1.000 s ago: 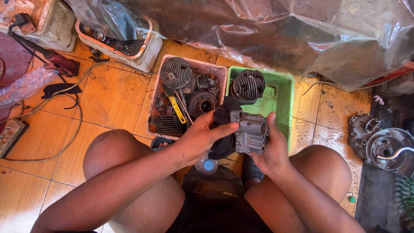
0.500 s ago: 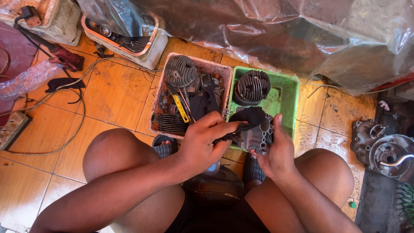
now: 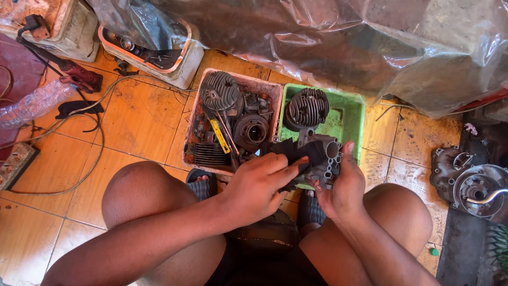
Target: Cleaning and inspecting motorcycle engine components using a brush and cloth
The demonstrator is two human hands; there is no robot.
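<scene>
Head view looks down on a person squatting on an orange tiled floor [image 3: 137,127], both hands raised over a green tray [image 3: 352,114]. Right hand [image 3: 344,185] cups a grey metal engine casting [image 3: 323,159] from its near side, thumb up along the outer edge, fingers clenched around the body. Left hand [image 3: 259,185] presses a dark rag [image 3: 288,151] against the casting's other face, fingers [image 3: 288,164] stretched flat over the cloth and grasping it against the metal. The casting hangs just above the near edge of the green tray, between the person's knees.

Judging by its look, the casting is rigid, fairly heavy for its bulk and probably greasy, with ports and ribs that could bite into skin; the safest hold seems to be around the solid body, as the right hand has it, not by the thin lugs. The rag is soft and limp and will go wherever it is pushed.

Inside the green tray, at its far end, stands a dark finned cylinder [image 3: 307,107]; the remaining bottom shows bare green. Touching the green tray's left side sits a pink tray [image 3: 238,79] crowded with parts: another finned cylinder head [image 3: 219,91], a round dark housing [image 3: 251,131], a finned block [image 3: 210,153], a yellow-handled tool [image 3: 218,135]. Farther left of the green tray, a white tub [image 3: 185,66] holds dark oddments, too jumbled to tell apart
</scene>
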